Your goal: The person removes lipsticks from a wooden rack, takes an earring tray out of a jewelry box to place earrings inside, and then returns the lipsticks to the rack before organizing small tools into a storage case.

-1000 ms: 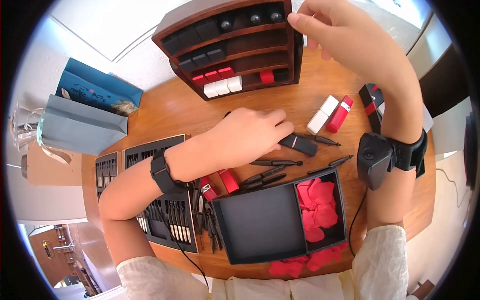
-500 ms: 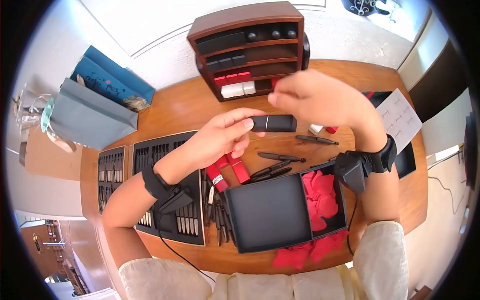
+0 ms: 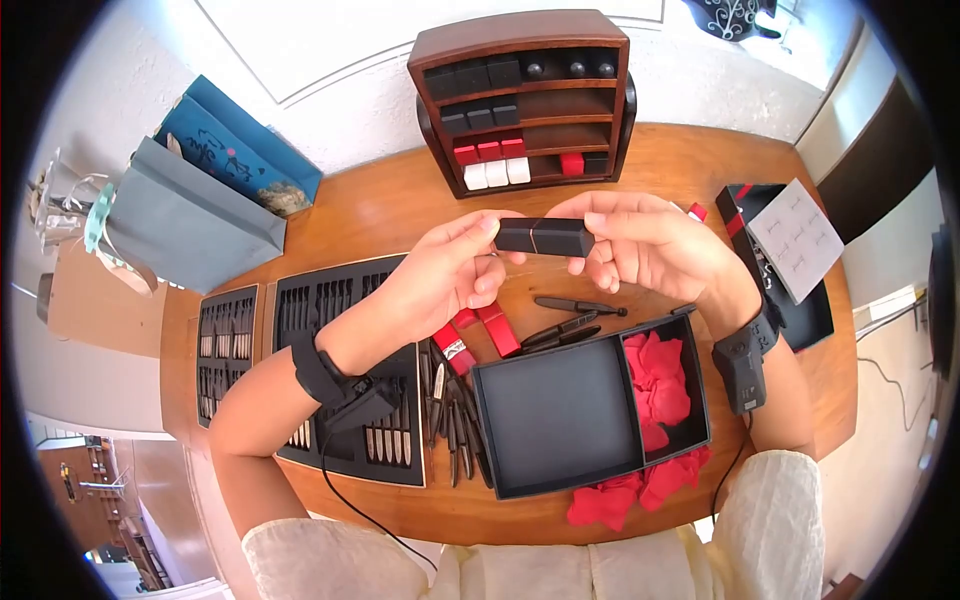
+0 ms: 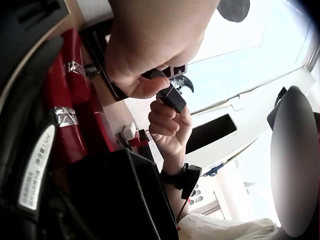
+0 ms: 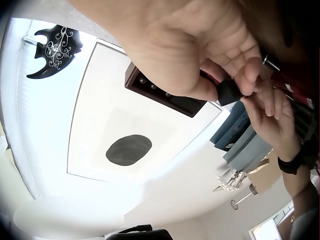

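Observation:
A black lipstick tube [image 3: 545,237] with a thin gold band lies level between both hands, above the table. My left hand [image 3: 452,270] pinches its left end with thumb and fingers. At the other end, my right hand [image 3: 665,245] grips it the same way. In the left wrist view the lipstick tube [image 4: 172,97] slants between the two hands. From the right wrist, only one dark end of the tube [image 5: 230,92] shows among the fingers. Red lipsticks [image 3: 498,328] and several slim black pens or tubes [image 3: 560,330] lie below the hands.
Behind stands a wooden shelf [image 3: 520,30] with black, red and white lipsticks. A divided black box [image 3: 560,415] holds red petals [image 3: 655,385]. At left are black trays [image 3: 350,440] and paper bags [image 3: 200,225]; at right, an open box with a white card [image 3: 797,240].
The left hand has lifted the black lipstick tube off the table. The right hand has come down from beside the shelf and taken hold of the tube's right end.

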Demonstrator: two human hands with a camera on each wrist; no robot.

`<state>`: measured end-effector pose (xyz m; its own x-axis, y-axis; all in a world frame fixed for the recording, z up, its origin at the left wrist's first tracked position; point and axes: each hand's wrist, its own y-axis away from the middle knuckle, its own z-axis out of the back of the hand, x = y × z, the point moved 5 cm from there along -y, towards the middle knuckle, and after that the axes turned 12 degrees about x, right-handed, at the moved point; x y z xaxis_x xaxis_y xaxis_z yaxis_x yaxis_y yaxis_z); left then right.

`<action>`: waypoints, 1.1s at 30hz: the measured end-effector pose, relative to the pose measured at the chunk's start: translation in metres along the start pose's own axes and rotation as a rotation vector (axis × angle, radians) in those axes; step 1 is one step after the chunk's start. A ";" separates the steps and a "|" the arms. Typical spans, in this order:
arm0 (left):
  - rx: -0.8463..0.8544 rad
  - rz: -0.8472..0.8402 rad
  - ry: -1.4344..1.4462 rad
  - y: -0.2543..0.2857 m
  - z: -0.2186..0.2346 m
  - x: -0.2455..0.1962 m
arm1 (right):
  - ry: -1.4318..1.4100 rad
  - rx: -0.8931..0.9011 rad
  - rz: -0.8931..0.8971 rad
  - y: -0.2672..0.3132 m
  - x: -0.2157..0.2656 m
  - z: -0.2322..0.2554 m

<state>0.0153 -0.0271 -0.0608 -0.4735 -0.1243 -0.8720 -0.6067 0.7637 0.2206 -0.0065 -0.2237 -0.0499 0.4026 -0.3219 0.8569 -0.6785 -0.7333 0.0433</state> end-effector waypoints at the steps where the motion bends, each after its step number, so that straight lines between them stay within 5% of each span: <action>1: -0.001 0.000 0.000 -0.001 0.001 -0.001 | -0.020 0.029 0.038 0.000 -0.001 -0.001; 18: -0.050 -0.122 -0.381 -0.015 -0.008 -0.010 | -0.106 -0.018 0.296 0.004 -0.020 0.032; 24: -0.061 -0.015 -0.248 -0.019 -0.007 0.001 | 0.430 -0.182 0.252 0.018 -0.001 0.012; 27: -0.012 0.198 -0.334 -0.018 -0.004 0.012 | 1.342 -0.440 0.202 0.029 0.022 -0.013; 28: -0.013 0.193 -0.329 -0.018 -0.001 0.014 | 1.347 -0.435 0.198 0.029 0.022 -0.011; 30: 0.171 0.141 -0.729 -0.023 -0.007 0.016 | 1.808 -0.367 0.325 0.026 0.027 -0.020; 33: 0.189 0.197 -0.803 -0.020 -0.015 0.019 | 1.964 -0.302 0.368 0.013 0.030 -0.022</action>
<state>0.0091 -0.0542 -0.0755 0.0811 0.4555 -0.8865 -0.4099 0.8260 0.3869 -0.0167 -0.2297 -0.0118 -0.6936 0.7099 0.1224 -0.7011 -0.6262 -0.3409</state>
